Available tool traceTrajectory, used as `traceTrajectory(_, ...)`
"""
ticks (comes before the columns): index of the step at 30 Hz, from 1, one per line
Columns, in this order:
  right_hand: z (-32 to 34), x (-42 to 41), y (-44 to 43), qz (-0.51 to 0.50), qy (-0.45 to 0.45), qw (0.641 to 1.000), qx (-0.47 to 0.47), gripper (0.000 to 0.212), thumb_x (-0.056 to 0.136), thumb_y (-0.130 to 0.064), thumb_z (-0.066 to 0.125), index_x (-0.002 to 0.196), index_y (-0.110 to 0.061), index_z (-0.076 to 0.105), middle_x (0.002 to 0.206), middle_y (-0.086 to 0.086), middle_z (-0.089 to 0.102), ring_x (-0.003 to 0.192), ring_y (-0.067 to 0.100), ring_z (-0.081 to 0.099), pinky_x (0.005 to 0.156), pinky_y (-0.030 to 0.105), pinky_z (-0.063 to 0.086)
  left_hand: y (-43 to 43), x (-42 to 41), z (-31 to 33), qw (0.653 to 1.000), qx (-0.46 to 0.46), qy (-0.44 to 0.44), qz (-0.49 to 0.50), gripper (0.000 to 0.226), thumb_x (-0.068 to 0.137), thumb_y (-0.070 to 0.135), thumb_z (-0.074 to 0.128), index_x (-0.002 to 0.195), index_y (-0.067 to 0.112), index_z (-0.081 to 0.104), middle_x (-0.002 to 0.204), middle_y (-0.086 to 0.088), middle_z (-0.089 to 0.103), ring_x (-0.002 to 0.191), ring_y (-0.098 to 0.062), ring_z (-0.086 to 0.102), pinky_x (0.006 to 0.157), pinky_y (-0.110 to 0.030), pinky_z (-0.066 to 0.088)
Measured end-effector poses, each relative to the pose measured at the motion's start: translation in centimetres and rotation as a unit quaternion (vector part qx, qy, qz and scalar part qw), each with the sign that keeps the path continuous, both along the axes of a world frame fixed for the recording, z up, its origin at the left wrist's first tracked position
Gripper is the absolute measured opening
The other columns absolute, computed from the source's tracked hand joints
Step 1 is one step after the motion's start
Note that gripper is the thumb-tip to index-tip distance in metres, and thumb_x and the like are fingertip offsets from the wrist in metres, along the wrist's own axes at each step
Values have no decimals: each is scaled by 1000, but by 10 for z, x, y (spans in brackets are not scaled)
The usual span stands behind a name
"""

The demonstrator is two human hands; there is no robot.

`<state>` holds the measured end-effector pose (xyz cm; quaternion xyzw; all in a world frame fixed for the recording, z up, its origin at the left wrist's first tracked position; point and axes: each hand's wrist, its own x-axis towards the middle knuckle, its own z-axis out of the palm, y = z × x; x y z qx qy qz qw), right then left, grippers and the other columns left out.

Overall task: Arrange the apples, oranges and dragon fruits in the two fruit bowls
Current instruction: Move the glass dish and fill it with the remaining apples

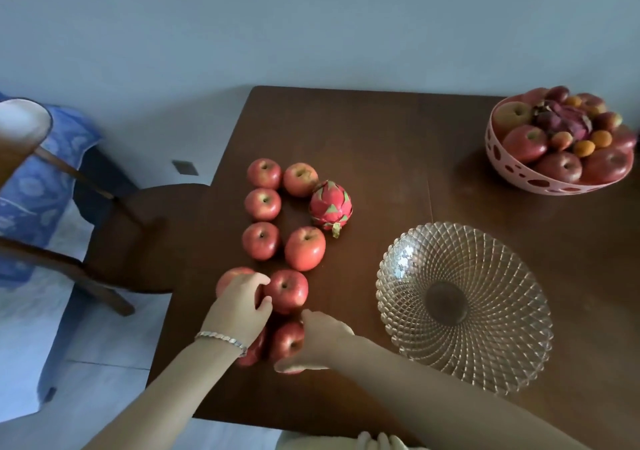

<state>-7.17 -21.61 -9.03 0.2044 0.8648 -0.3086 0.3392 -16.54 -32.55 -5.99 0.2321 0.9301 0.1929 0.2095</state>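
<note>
Several red apples lie loose on the brown table [363, 131] beside a pink dragon fruit [330, 208]. My left hand [240, 306] grips the nearest-left apple [230, 276] from above. My right hand [320, 340] curls around another apple [287, 342] near the table's front edge. One more apple [286, 290] sits between the two hands, and another apple [251, 352] lies partly hidden under my left wrist. An empty glass bowl [464, 306] stands to the right. At the far right a pink perforated bowl [540, 179] holds apples, oranges and a dragon fruit.
A wooden chair [138, 238] stands at the table's left side, close to the table's left edge. Blue patterned fabric [38, 186] lies further left. A pale wall runs behind the table.
</note>
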Motion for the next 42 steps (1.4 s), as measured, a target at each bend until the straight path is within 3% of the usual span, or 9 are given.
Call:
traceTrajectory(11, 43, 43, 84, -244, 176, 944, -135, 72, 61, -32, 83, 119, -30, 41, 118, -2, 48, 101, 13, 54, 81, 21, 47, 48, 3, -30, 949, -249, 108, -158, 78, 80, 47, 60, 141, 17, 23, 135, -9, 43, 120, -27, 48, 99, -36, 39)
traceTrajectory(15, 51, 86, 145, -414, 147, 827, -352, 59, 62, -7, 80, 109, -28, 51, 113, 8, 55, 101, 26, 61, 90, 38, 53, 55, 14, -27, 954, -237, 118, -141, 77, 76, 51, 63, 138, 22, 29, 129, -9, 46, 115, -27, 48, 95, -35, 43)
traceTrajectory(19, 35, 125, 186, -567, 112, 687, -441, 57, 70, -12, 66, 123, -14, 46, 127, 16, 47, 106, 32, 55, 81, 41, 51, 61, 43, -13, 988, -87, 100, -80, 74, 65, 46, 74, 128, 19, 45, 115, -9, 56, 103, -31, 53, 88, -39, 46)
traceTrajectory(21, 22, 134, 192, -581, 123, 715, -369, 48, 80, -8, 62, 124, -11, 43, 125, 16, 45, 99, 30, 56, 72, 39, 53, 67, 58, -4, 993, -23, 85, -77, 74, 60, 44, 79, 123, 19, 50, 110, -7, 59, 99, -29, 55, 86, -38, 48)
traceTrajectory(24, 7, 139, 194, -497, 180, 845, -73, 50, 85, -13, 59, 131, -17, 39, 123, 11, 47, 96, 25, 56, 83, 41, 54, 79, 81, 8, 993, 34, 74, -81, 74, 58, 42, 81, 123, 22, 50, 110, -1, 56, 99, -23, 54, 83, -33, 48)
traceTrajectory(31, -28, 140, 184, -299, 267, 911, 96, 69, 85, -7, 61, 143, -15, 26, 142, 15, 21, 132, 32, 29, 109, 43, 34, 107, 107, 16, 996, 62, 40, -58, 74, 60, 42, 80, 124, 27, 47, 117, 2, 52, 109, -19, 50, 91, -29, 44)
traceTrajectory(37, -46, 154, 175, -145, 367, 905, 158, 82, 63, -1, 81, 130, -20, 37, 128, 6, 29, 126, 33, 35, 93, 52, 48, 116, 118, 16, 996, 53, 24, -63, 75, 60, 42, 81, 125, 29, 46, 122, 3, 51, 113, -16, 48, 92, -26, 42)
traceTrajectory(39, -37, 154, 177, -210, 352, 908, 87, 71, 72, -10, 77, 133, -16, 41, 129, 3, 36, 122, 21, 39, 102, 37, 43, 119, 119, 16, 996, 46, 19, -67, 75, 60, 42, 80, 126, 29, 45, 122, 3, 51, 113, -16, 47, 91, -25, 42)
traceTrajectory(42, -26, 144, 179, -375, 274, 884, -57, 56, 82, -25, 68, 130, -16, 42, 121, 2, 49, 104, 15, 51, 91, 22, 43, 122, 120, 16, 996, 48, 20, -66, 75, 60, 42, 81, 125, 29, 46, 120, 3, 52, 111, -16, 48, 90, -25, 42)
